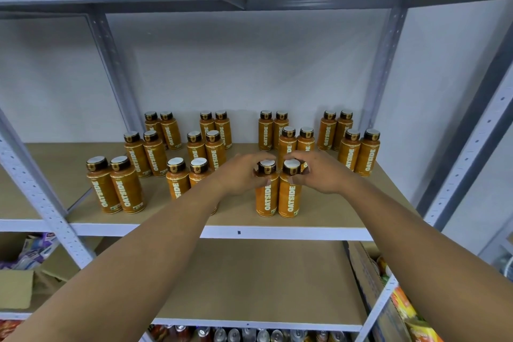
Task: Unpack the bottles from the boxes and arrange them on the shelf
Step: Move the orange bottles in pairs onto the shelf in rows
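Note:
Two orange OATSIDE bottles with dark caps stand side by side near the front of the brown shelf board (327, 216). My left hand (241, 175) grips the neck of the left bottle (266, 197). My right hand (320, 172) grips the cap of the right bottle (289, 198). Both bottles stand upright on the board and touch each other. Several more bottles of the same kind stand in pairs behind and to the left, such as the front-left pair (115, 189) and the back-right pair (359, 154).
Grey metal uprights (41, 189) frame the shelf on both sides. The lower shelf board (249, 280) lies beneath. An open cardboard box (16, 286) sits at the lower left, another box with colourful packs (388, 305) at the lower right. Cans (249, 334) line the bottom.

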A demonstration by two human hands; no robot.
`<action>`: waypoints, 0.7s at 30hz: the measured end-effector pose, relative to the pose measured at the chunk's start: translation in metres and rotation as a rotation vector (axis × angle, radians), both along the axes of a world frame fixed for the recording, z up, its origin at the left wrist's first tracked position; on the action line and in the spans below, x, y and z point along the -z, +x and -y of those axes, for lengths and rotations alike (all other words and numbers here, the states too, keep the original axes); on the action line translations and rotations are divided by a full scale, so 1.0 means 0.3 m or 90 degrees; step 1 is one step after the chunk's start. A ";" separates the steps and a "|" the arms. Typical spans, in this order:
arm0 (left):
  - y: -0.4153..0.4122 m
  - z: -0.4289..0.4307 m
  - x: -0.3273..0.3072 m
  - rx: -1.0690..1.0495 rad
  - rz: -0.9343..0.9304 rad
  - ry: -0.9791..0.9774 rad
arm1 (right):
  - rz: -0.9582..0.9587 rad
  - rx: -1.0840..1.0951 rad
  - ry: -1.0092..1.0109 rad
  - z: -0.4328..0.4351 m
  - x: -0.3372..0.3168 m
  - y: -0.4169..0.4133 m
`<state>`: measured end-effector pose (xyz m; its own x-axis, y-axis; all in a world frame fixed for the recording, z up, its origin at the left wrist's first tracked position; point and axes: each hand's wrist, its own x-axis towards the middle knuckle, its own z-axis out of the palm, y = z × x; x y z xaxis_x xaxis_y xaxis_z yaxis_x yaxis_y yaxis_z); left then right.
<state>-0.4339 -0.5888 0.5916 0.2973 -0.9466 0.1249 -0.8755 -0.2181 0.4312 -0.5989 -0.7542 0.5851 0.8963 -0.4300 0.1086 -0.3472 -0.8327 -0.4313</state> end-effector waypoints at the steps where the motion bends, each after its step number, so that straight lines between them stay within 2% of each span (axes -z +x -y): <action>1: -0.001 0.001 0.000 -0.001 -0.001 0.001 | 0.001 -0.002 0.000 -0.001 0.001 -0.001; 21: 0.015 0.005 0.004 0.015 -0.031 0.004 | 0.013 -0.004 0.014 0.012 0.014 -0.002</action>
<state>-0.4293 -0.5903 0.5904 0.2799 -0.9543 0.1044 -0.8589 -0.2004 0.4714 -0.5994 -0.7578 0.5810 0.8964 -0.4274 0.1178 -0.3331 -0.8247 -0.4571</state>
